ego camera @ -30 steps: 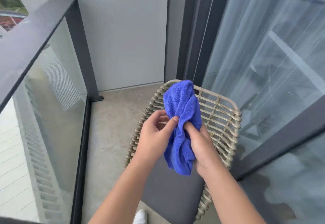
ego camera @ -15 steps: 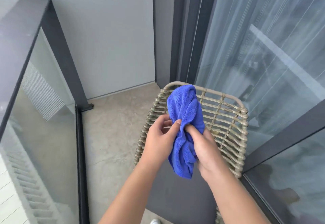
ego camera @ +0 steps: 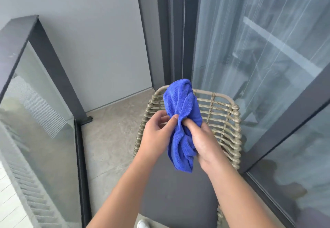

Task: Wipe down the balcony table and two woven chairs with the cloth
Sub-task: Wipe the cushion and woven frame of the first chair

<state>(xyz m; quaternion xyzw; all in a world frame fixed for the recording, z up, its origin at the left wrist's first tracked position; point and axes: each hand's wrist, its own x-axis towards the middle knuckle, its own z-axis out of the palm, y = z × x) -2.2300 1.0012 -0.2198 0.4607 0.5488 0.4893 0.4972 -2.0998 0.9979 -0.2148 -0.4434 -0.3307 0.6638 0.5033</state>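
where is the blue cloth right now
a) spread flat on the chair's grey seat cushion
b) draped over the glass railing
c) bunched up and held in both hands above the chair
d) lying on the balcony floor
c: the blue cloth is bunched and gripped between the left hand and the right hand, held in the air in front of the woven chair back, not resting on the cushion.

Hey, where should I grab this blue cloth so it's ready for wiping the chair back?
Grip the blue cloth at its bunched middle, from the right side with the right hand. It hangs twisted lengthwise, so holding the middle leaves the top wad free to press on the woven chair.
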